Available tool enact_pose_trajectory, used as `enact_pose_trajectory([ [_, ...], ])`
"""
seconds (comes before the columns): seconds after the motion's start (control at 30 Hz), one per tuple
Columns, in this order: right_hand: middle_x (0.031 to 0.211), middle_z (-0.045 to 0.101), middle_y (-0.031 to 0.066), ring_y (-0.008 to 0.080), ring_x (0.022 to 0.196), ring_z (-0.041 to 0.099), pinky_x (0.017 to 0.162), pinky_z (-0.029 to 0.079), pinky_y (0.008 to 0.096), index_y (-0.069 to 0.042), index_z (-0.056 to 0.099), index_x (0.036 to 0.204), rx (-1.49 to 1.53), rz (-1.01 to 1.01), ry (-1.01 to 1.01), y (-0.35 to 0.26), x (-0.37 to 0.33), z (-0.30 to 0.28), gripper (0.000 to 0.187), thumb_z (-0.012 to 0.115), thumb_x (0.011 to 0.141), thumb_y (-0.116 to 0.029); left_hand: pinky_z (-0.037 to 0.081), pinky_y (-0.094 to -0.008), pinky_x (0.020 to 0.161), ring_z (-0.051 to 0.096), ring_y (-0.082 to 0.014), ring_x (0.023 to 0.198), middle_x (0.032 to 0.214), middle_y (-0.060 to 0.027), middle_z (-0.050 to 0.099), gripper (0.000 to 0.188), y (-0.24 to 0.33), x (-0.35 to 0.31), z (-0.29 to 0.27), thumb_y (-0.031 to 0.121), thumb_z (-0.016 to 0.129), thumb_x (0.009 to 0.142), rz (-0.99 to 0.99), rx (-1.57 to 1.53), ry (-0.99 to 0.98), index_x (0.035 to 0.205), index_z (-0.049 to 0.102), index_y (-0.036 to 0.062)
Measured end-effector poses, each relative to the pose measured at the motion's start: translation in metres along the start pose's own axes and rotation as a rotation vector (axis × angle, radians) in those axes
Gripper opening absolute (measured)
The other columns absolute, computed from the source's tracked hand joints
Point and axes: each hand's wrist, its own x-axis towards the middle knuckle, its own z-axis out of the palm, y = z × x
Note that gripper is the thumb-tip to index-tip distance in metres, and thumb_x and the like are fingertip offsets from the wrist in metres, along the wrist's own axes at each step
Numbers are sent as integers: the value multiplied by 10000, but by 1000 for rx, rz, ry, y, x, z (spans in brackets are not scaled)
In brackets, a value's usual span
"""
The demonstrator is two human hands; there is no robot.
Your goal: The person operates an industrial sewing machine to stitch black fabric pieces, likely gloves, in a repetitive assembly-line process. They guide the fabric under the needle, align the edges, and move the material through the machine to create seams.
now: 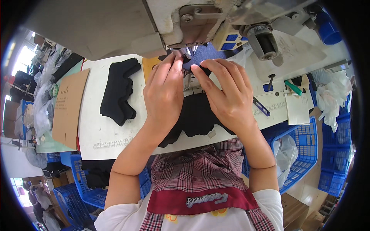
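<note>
Close under the head of a sewing machine [196,29], both hands work at the needle area. My left hand [163,94] is closed, its fingers together beside the presser foot [187,54]; its fingertips press on the fabric there, partly hidden. With thumb and forefinger drawn together, my right hand [227,90] grips the near edge of a blue fabric piece [208,54], which spreads behind the foot. Below my wrists, a pile of black sock-like fabric pieces [194,115] lies at the table's front edge. Another black stack [117,90] rests to the left.
The white table [94,131] has a ruler strip along its front. A blue cutter [261,107] and a green-handled tool [293,87] lie at right. Blue baskets [304,148] stand below on both sides. Cardboard [69,109] leans at left; a thread-stand part [264,42] juts in above.
</note>
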Motion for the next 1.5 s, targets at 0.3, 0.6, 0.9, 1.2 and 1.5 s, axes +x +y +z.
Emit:
enact_pose_trajectory([
  [0.3,1067,636,115,282,971,633,834,517,404,9,704,1041,-4,-25,90,15,1,10,341,652,726,-110,554,-409,726,669,-323,891,1020,-167,684,174,12,10,-10,35,643,889,-107,109,-187,1042,643,-46],
  [0.6,1014,647,106,273,921,649,885,535,411,44,676,1003,37,17,144,14,3,15,281,693,734,-35,525,-440,695,644,-356,809,900,-162,649,117,3,21,-6,45,593,897,-115,89,-217,966,651,-30],
  [0.9,977,638,99,281,891,641,888,537,407,28,663,1010,74,45,143,19,5,20,281,728,740,-15,524,-443,728,642,-355,846,939,-159,658,124,-11,21,3,26,603,860,-152,40,-206,967,655,-8],
  [1.2,1003,636,104,290,888,627,813,534,402,42,660,1018,105,59,152,17,2,19,299,722,727,7,491,-392,795,616,-341,921,998,-157,665,161,-13,-21,-27,99,604,949,-272,-152,-248,1033,656,-28],
  [1.5,1058,643,119,298,913,628,815,533,399,55,651,1051,140,87,105,12,3,13,313,695,742,29,344,-374,965,553,-208,1065,1177,-69,669,483,-49,1,10,522,510,1000,-1427,-1303,-224,1079,680,77],
])
